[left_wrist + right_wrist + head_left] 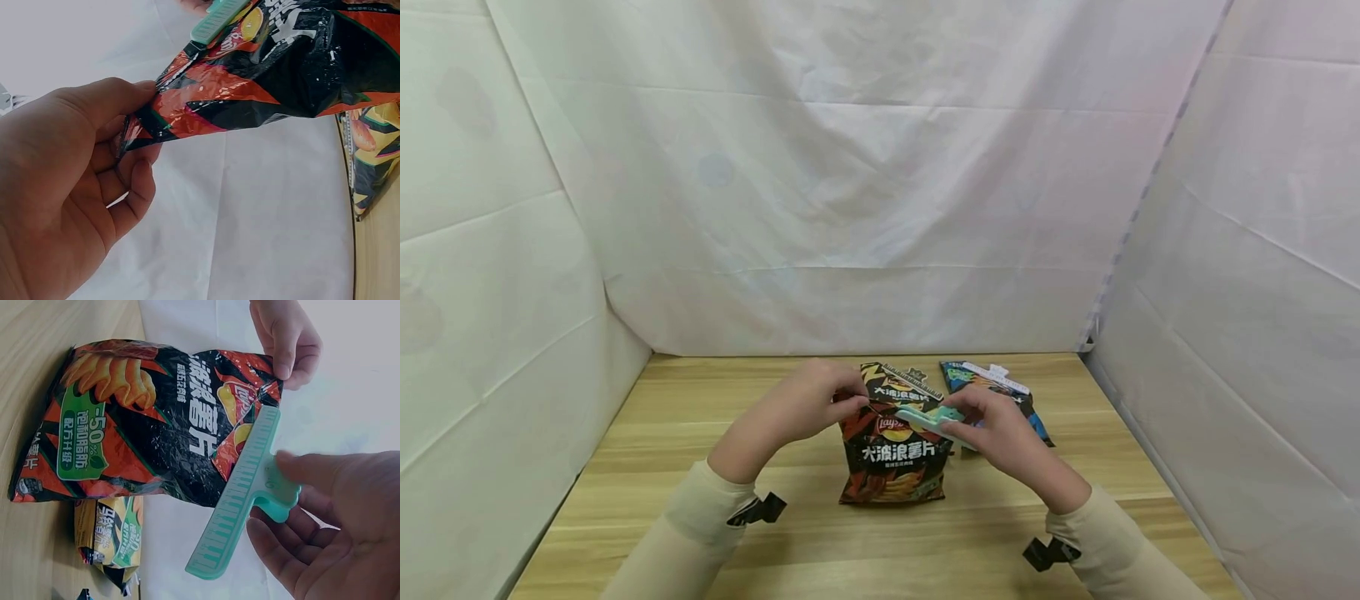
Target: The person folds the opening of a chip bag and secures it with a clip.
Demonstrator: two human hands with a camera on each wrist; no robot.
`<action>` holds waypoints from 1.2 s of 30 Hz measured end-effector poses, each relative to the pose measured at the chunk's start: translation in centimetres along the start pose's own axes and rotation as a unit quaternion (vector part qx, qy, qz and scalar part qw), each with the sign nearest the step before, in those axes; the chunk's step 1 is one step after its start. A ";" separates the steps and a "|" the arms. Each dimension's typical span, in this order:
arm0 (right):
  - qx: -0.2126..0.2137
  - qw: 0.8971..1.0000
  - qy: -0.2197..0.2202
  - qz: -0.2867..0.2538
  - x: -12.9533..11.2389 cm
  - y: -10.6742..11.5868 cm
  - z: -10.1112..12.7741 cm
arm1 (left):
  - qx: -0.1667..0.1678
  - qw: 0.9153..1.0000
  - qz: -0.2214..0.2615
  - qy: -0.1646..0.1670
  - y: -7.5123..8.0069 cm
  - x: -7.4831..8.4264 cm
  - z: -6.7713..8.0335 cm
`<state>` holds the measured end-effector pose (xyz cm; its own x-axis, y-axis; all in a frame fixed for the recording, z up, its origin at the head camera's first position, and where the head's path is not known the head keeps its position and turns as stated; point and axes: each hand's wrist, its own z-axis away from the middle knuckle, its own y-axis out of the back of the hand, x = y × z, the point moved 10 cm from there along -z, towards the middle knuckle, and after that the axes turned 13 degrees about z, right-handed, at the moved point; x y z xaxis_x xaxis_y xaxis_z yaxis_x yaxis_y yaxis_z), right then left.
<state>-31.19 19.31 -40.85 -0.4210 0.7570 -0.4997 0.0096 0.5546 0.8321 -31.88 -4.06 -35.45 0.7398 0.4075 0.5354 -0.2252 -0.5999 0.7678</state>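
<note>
A red and black potato chip bag [895, 479] is held up in front of me, its lower end close over the table. My left hand [808, 404] pinches one top corner of it between thumb and fingers. My right hand [1003, 433] grips the handle of a mint-green bag clip [240, 487], thumb on one side and fingers on the other. In the right wrist view the long ridged bar lies slantwise across the bag's top edge. One end of the bar sticks out past the bag. The left wrist view shows the clip's other end near the pinched corner.
Behind stands a yellow and black chip bag [874, 379] with a dark clip [917, 382] along its top. To its right lies a blue and black chip bag [955, 375] with a white clip [996, 377]. White cloth [865, 208] walls the wooden table [700, 417].
</note>
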 end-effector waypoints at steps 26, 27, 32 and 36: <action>0.054 0.998 0.027 -0.020 -0.7 0.4 -0.2 | 0.002 1.000 -0.011 0.013 0.3 -0.4 0.4; 0.056 0.998 0.028 -0.022 -0.8 0.4 -0.3 | 0.002 1.000 -0.011 0.012 0.4 -0.4 0.4; 0.058 0.997 0.041 -0.030 -1.5 0.4 -0.7 | 0.001 1.000 -0.016 0.011 0.3 -0.3 0.4; 0.064 0.996 0.061 -0.021 -2.5 0.4 -1.1 | -0.001 1.000 -0.022 0.004 0.2 -0.1 0.3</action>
<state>-31.14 17.32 -39.00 -0.5313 0.6880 -0.4944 0.1009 0.6308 0.7694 -31.82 -4.42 -35.44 0.7438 0.4398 0.5033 -0.1926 -0.5800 0.7915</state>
